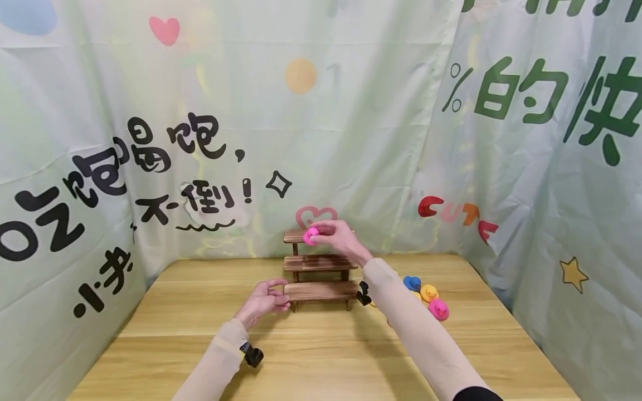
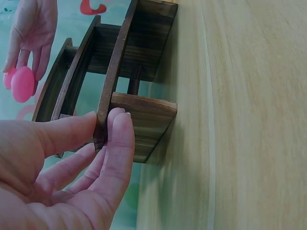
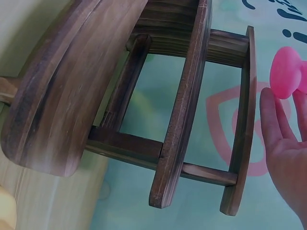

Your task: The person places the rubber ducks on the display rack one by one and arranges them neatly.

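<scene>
A dark wooden three-step stand (image 1: 321, 291) is set near the back of the table. My left hand (image 1: 263, 301) pinches the left end of its lowest step, thumb on one face and fingers on the other, as the left wrist view shows on the stand (image 2: 146, 108). A pink rubber duck (image 1: 310, 236) is in the fingers of my right hand (image 1: 341, 236), in front of the top step. In the right wrist view the duck (image 3: 286, 72) appears beyond the top step, held at the fingertips.
Several rubber ducks lie right of the stand, partly behind my right sleeve: a blue duck (image 1: 412, 283), a yellow duck (image 1: 429, 293) and a pink duck (image 1: 438, 309). A printed curtain (image 1: 351, 145) hangs behind the wood-grain table (image 1: 311, 356).
</scene>
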`<action>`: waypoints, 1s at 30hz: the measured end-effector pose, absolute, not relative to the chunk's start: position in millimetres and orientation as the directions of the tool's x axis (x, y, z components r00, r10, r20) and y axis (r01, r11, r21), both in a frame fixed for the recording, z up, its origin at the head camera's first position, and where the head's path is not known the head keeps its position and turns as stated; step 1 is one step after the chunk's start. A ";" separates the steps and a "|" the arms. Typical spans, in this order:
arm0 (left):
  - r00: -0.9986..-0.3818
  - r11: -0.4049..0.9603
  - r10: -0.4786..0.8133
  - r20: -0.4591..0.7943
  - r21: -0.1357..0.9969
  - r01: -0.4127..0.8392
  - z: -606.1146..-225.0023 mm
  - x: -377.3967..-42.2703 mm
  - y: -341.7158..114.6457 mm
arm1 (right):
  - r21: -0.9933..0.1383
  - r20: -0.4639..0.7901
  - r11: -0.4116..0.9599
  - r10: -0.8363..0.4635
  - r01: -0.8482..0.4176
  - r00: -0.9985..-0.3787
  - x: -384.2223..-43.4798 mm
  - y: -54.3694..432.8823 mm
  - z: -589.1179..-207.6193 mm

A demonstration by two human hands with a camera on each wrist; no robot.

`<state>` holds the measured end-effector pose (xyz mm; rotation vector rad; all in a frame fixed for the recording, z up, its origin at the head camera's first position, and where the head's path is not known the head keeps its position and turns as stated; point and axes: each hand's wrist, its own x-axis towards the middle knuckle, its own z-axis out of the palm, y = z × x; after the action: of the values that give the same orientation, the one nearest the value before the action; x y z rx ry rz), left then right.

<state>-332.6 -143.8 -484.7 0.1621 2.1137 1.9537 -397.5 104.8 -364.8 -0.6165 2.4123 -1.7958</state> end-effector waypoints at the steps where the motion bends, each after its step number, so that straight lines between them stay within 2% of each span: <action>1: -0.961 0.093 0.252 -0.115 0.991 -0.094 -484.3 -332.7 -143.9 | -0.934 0.177 0.233 -0.358 -0.271 -0.917 -398.2 104.2 -364.2; 7: -0.964 0.106 0.240 -0.118 0.990 -0.095 -481.8 -332.0 -144.1 | -0.922 0.191 0.253 -0.362 -0.294 -0.912 -402.1 101.8 -361.2; 17: -0.960 0.102 0.250 -0.122 0.990 -0.099 -480.4 -331.9 -145.2 | -0.945 0.159 0.219 -0.337 -0.241 -0.928 -407.7 95.8 -361.7; 24: -0.963 0.109 0.243 -0.119 0.989 -0.095 -480.9 -331.4 -145.0 | -0.929 0.179 0.267 -0.280 -0.256 -0.943 -414.0 93.2 -362.5; 30: -0.960 0.105 0.253 -0.116 0.990 -0.092 -480.9 -331.0 -144.3 | -0.932 0.198 0.243 -0.278 -0.268 -0.940 -418.0 88.8 -363.3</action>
<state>-331.0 -144.3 -480.9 0.1602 2.1272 1.9383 -418.0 88.8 -363.3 -0.5429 2.4697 -1.8494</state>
